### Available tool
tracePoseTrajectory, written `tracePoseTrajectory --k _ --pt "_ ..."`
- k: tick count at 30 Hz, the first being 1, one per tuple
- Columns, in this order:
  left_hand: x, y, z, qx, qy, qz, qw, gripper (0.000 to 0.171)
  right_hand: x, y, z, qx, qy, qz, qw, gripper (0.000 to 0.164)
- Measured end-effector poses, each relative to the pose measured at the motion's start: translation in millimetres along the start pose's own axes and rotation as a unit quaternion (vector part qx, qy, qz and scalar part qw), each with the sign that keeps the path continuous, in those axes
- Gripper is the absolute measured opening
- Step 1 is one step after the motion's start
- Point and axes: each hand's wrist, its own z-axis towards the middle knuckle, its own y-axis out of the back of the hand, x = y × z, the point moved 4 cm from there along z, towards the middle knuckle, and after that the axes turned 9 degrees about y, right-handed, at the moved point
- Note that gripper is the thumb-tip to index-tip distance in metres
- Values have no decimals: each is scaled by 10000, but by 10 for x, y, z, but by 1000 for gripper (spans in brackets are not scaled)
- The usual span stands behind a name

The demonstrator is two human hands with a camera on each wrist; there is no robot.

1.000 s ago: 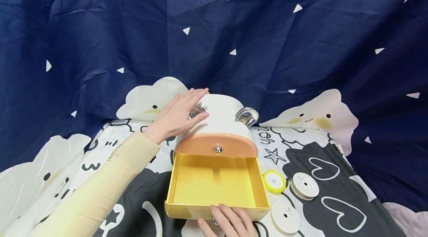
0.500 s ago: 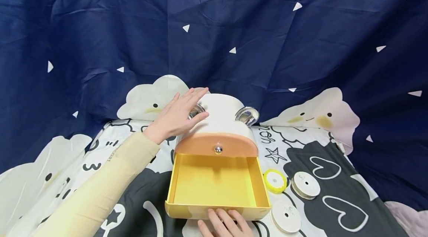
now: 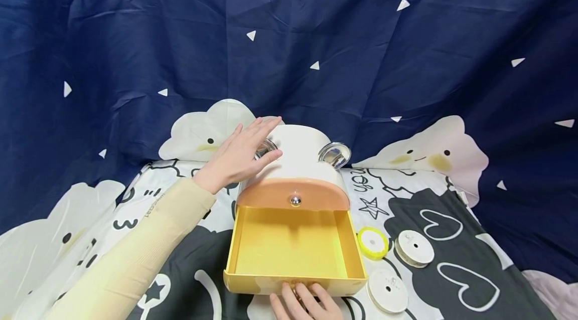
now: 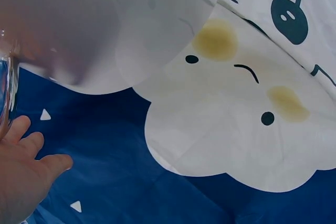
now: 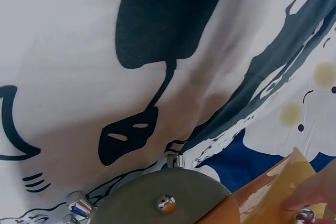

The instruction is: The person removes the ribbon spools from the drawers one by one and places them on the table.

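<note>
Head view: a navy backdrop (image 3: 316, 19), softly creased fabric, hangs behind everything. Below it spreads a matte printed cloth (image 3: 198, 250) in white and charcoal. On this stands a cabinet (image 3: 298, 157), its white shell glossy and rounded on top; it looks light, so it is best braced against sliding whenever the drawer runs. The yellow drawer (image 3: 257, 285) stands well out beneath the coral upper front (image 3: 266, 194), a shallow rectangular tray with thin, slick walls, probably plastic. It should travel level and straight, worked from the middle of its face so that neither side binds.

The left hand (image 3: 239, 154) lies at the cabinet's left side, fingers extended, thumb spread wide, gripping nothing; it overlaps one shiny ear (image 3: 266, 148), though contact is hard to confirm. A steady palm there would suit. The right hand (image 3: 311, 305) has its fingers over the middle of the drawer's face; whether they pinch the lower knob (image 5: 304, 215) or merely touch, I cannot tell.

Three flat, disc-shaped spools, one yellow-rimmed (image 3: 373, 243), two white (image 3: 414, 248), lie just right of the drawer. Smallest is the round, mirror-bright upper knob (image 3: 295, 201).
</note>
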Motion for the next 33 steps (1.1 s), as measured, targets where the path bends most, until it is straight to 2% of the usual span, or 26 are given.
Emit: tracePoseTrajectory --k 4,11,19,24,33 --pt "7 2 1 -9 29 -36 10000 67 -54 12 47 -48 76 29 10000 25" --pt "24 20 8 10 30 -77 10000 67 -124 7 107 -374 99 -33 9992 25" --pt "43 21 16 43 50 -42 10000 67 -168 -40 92 -361 109 78 9993 27" --pt "42 18 22 53 44 -47 10000 67 -181 -87 70 -231 5 387 9990 31" --pt "49 7 24 44 61 -17 10000 68 -189 -168 76 148 -310 515 9981 33"
